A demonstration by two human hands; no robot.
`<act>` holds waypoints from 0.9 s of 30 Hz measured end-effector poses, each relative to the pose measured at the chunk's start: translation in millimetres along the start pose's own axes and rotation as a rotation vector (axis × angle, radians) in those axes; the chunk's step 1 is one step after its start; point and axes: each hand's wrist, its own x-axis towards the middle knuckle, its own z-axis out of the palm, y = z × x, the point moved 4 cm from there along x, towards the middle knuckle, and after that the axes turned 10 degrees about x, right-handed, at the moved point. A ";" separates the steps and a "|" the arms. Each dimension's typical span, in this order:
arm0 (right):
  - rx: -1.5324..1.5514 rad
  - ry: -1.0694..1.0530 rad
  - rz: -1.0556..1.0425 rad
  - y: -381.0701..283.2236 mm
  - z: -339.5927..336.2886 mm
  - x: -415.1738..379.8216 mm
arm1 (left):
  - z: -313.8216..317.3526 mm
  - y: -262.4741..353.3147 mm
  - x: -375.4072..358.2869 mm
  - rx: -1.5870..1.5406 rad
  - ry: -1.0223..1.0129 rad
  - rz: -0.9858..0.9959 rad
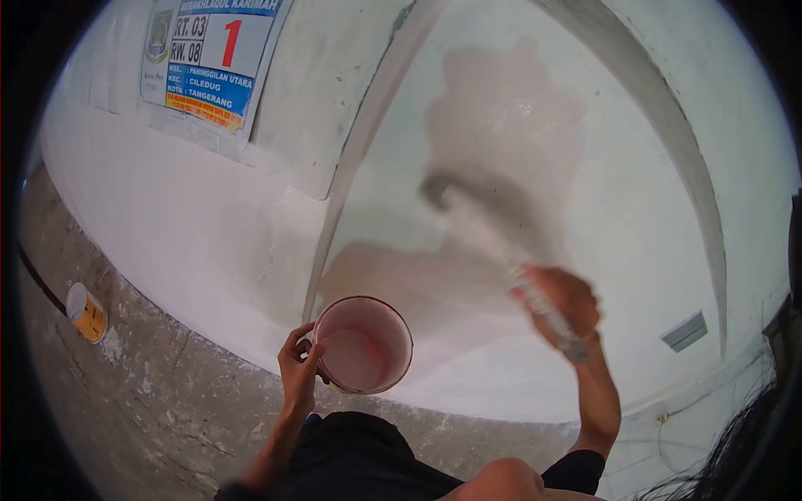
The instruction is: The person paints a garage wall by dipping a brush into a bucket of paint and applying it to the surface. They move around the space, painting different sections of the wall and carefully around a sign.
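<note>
A round bucket (365,344) with pale pink liquid inside hangs low in front of the wall. My left hand (299,355) grips its left rim, thumb and fingers closed on it. To the right, my right hand (564,307) is wrapped around the handle of a paintbrush (547,313), blurred by motion. The brush reaches up and left toward the wall, and its bristle end is too smeared to make out clearly. A darker patch with shadows lies on the pale wall (393,200) around the brush.
A blue and white sign (219,63) is fixed at the upper left. A yellow and white can (87,313) stands on the rough grey floor (159,409) at the left. A small grey plate (684,331) sits on the wall at the right, beside a curved raised band (710,225).
</note>
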 end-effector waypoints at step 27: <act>1.444 0.469 0.844 -111.6 204.2 -161.7 | -120.3 -43.6 -240.9 0.157 0.599 -0.035</act>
